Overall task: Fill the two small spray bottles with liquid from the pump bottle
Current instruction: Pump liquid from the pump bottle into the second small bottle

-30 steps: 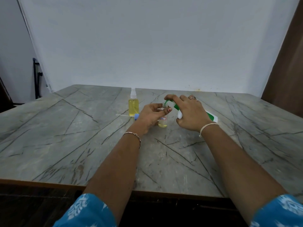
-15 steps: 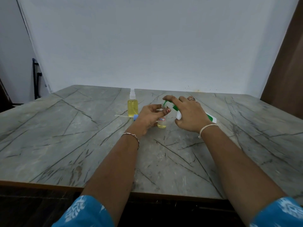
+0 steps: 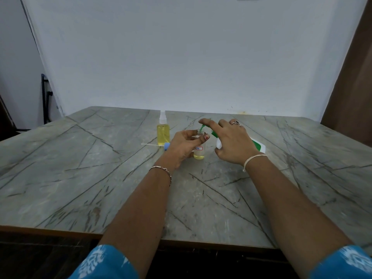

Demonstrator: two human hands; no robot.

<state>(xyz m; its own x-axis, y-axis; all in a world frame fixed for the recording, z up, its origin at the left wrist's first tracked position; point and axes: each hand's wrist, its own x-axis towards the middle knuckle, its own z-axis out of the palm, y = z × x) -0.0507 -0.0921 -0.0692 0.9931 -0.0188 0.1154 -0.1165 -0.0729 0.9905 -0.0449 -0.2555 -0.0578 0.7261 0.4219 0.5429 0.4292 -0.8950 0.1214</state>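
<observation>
Head view, the only one I have. Left hand [image 3: 184,147] curls its fingers [image 3: 202,138] round the small bottle [image 3: 199,153], thumb across the neck. That bottle stands upright on the tabletop [image 3: 80,168] near the middle, uncapped, with a thin layer of yellow liquid at the bottom and a white label. Right hand [image 3: 233,143] grips the pump bottle [image 3: 258,147], white and green, tipped toward the left. Its index finger lies on the green pump head [image 3: 202,127], whose spout sits right over the small bottle's open mouth. I can't tell if liquid is flowing. Second spray bottle [image 3: 163,133] stands upright just behind the left hand, sprayer on, nearly full of yellow. Loose blue sprayer top [image 3: 166,146] with a thin tube lies flat in front of it. Blue patterned sleeves [image 3: 104,262] at the bottom edge.
</observation>
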